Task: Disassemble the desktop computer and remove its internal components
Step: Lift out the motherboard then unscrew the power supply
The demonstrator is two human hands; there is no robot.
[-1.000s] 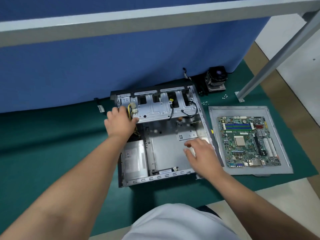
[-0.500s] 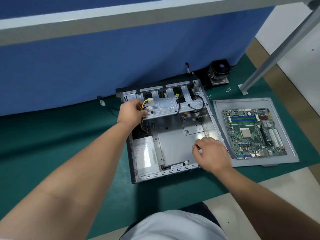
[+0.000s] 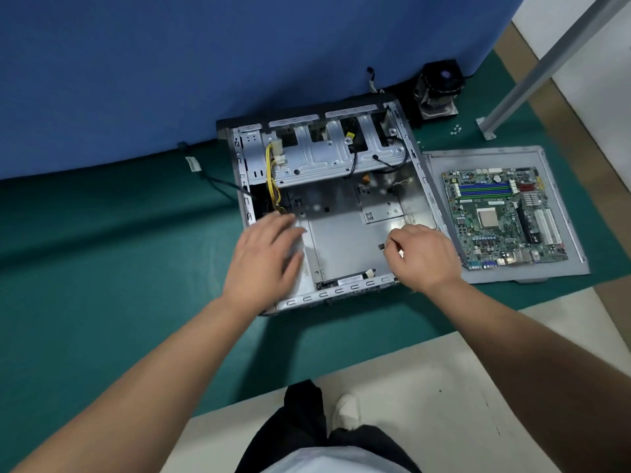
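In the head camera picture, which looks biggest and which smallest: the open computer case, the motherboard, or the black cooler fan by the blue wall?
1. Computer case, clearly the largest.
2. Motherboard.
3. Cooler fan, the smallest, though it lies farthest from the camera, which shrinks it somewhat.

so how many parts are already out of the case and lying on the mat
2 that I can see: the motherboard, lying on the grey side panel right of the case, and the cooler fan behind the case's far right corner by the blue wall. The arms may hide others.
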